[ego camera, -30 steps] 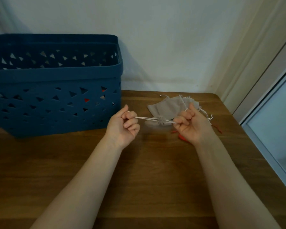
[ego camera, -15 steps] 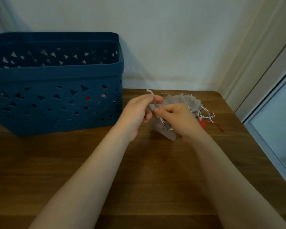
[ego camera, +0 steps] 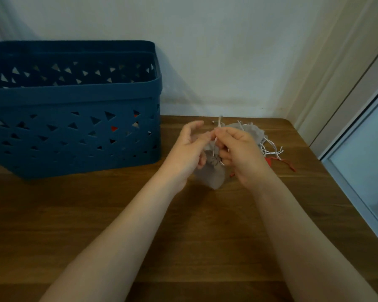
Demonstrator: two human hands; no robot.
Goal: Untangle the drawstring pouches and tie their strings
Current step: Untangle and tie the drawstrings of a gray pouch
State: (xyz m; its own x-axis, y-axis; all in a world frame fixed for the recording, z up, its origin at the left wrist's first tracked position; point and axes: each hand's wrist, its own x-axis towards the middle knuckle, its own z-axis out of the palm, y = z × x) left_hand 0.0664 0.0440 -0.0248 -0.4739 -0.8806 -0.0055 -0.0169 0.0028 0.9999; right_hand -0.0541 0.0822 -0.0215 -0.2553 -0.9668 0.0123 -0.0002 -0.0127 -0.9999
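A small grey drawstring pouch (ego camera: 213,174) hangs between my two hands, its gathered mouth up and its white strings (ego camera: 215,141) running upward. My right hand (ego camera: 238,153) pinches those strings just above the mouth. My left hand (ego camera: 189,149) is beside it, blurred, its fingertips at the same strings; I cannot tell whether it grips them. Behind my right hand lies a heap of more grey pouches (ego camera: 252,132) with loose white strings (ego camera: 271,150). A red pouch (ego camera: 268,161) with red strings pokes out from under the heap.
A tall dark-blue basket (ego camera: 74,99) with triangular cut-outs stands at the left against the wall; something red shows through one hole. The wooden table (ego camera: 183,225) ends at the wall behind and near a window frame on the right.
A second ago both hands pulled the strings apart sideways, drawing the pouch mouth closed. Since then they came together, the strings now point upward, and the pouch hangs below them.
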